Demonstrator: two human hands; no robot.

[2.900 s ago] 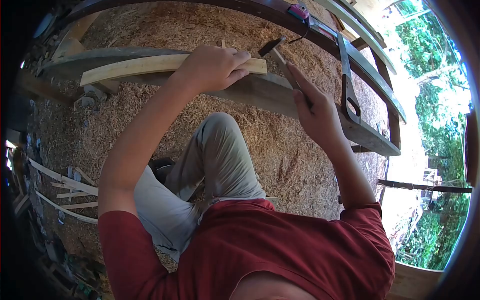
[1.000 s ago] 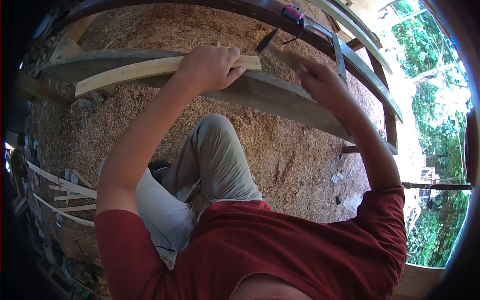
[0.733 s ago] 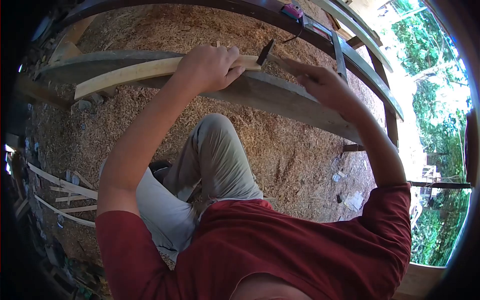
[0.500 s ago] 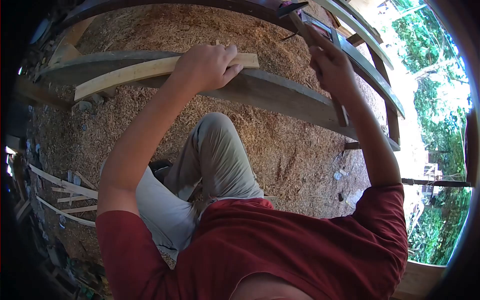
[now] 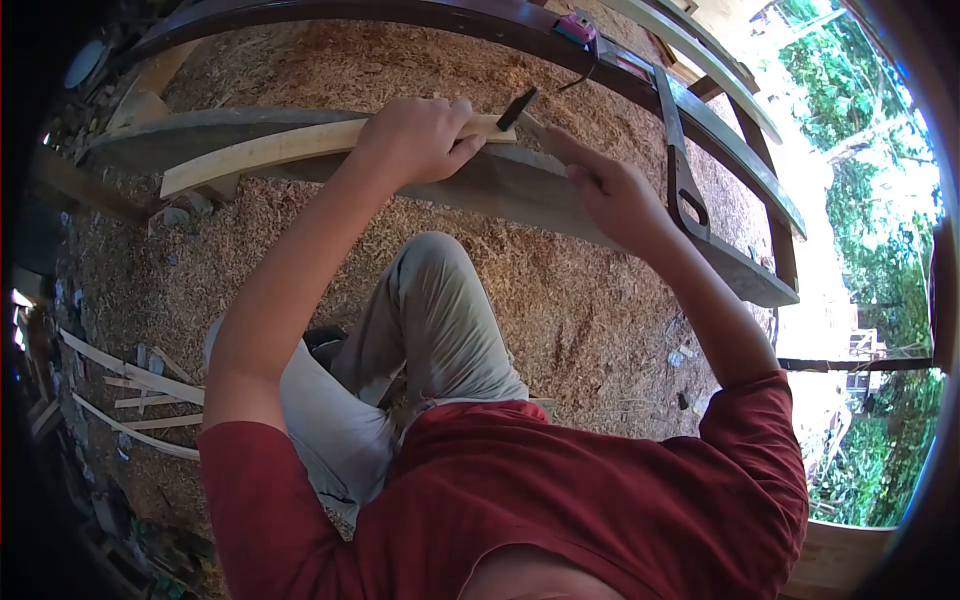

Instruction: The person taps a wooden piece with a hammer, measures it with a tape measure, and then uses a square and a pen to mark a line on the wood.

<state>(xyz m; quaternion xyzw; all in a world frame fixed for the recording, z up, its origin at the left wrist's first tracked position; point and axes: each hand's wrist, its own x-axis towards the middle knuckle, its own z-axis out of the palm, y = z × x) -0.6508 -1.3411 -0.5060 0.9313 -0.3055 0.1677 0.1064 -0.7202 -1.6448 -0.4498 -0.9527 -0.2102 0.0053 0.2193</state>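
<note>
A pale wooden strip (image 5: 265, 153) lies along a grey plank (image 5: 530, 188). My left hand (image 5: 418, 138) is closed around the strip near its right end. In my right hand (image 5: 612, 195) is the handle of a hammer (image 5: 519, 108), whose dark head is at the strip's right end, just right of my left hand. Whether the head touches the wood I cannot tell. Right of my right hand, a handsaw (image 5: 679, 160) rests across the planks.
A pink and black object (image 5: 577, 30) sits on the dark beam (image 5: 440, 17) at the top. Wood shavings (image 5: 570, 310) cover the ground. Thin wood strips (image 5: 150, 402) lie at the lower left. My bent knee (image 5: 437, 262) is below the plank.
My right hand has swung the hammer down and left, from above the saw to the strip's end. My left hand keeps its hold, with only a slight shift in view.
</note>
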